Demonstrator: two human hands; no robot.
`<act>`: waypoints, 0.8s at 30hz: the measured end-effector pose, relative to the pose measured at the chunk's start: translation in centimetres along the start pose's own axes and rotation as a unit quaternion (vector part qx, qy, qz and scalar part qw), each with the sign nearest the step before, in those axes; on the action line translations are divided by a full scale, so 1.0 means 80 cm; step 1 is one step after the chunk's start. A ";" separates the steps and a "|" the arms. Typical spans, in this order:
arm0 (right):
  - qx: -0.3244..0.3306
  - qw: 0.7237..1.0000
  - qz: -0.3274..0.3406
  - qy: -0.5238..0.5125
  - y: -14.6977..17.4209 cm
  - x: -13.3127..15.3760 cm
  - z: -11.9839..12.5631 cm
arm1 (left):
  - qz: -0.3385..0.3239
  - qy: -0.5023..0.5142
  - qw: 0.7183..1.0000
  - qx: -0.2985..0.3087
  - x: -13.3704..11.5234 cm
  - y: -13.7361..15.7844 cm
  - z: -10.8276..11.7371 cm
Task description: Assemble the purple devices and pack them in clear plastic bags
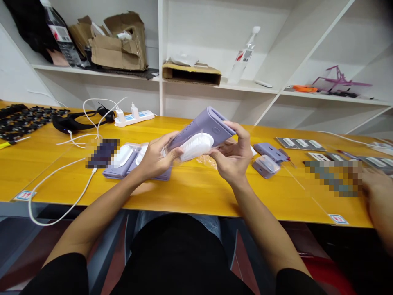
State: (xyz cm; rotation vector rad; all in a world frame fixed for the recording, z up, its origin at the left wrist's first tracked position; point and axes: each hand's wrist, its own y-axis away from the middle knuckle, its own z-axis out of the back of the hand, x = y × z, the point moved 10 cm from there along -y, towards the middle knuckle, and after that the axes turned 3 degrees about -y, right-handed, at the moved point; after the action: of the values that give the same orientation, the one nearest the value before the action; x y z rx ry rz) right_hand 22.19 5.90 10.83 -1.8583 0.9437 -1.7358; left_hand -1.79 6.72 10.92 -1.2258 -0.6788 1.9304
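Note:
My left hand (pixel 157 159) and my right hand (pixel 236 159) hold a tilted purple plastic case (pixel 196 125) above the table. On its near side is a white ribbed oval piece (pixel 198 145), with thin clear film around it. The left fingers and thumb grip its lower left end. At the raised right end, my right fingers wrap over the edge and the thumb presses below. Similar purple cases (pixel 115 172) with white ovals lie on the table beside my left forearm. To the right sit a flat purple part (pixel 267 150) and a small purple box (pixel 265 166) with a clear lid.
A phone (pixel 103 152) on a white cable (pixel 63 169) lies left, near black goggles (pixel 72 123) and a power strip (pixel 134 119). Grey panels (pixel 301 143) lie right, where another person's hand (pixel 379 196) reaches in. Shelves (pixel 273 88) stand behind the wooden table (pixel 196 196).

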 end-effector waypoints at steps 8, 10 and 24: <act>-0.009 0.998 0.050 0.020 0.008 0.016 0.001 | -0.012 0.022 1.000 0.017 -0.012 -0.002 0.000; -0.010 0.998 0.055 0.021 0.009 0.017 0.001 | -0.016 0.020 1.000 0.019 -0.013 -0.002 0.001; 0.011 0.979 0.196 0.059 0.025 0.054 -0.015 | -0.078 0.020 0.996 0.026 -0.022 0.001 -0.007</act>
State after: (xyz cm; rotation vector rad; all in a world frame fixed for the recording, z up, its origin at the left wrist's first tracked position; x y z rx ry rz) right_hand 20.56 1.61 12.59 -1.4451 1.2345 -1.6139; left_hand -0.86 5.29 11.57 -1.1426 -0.6797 1.7785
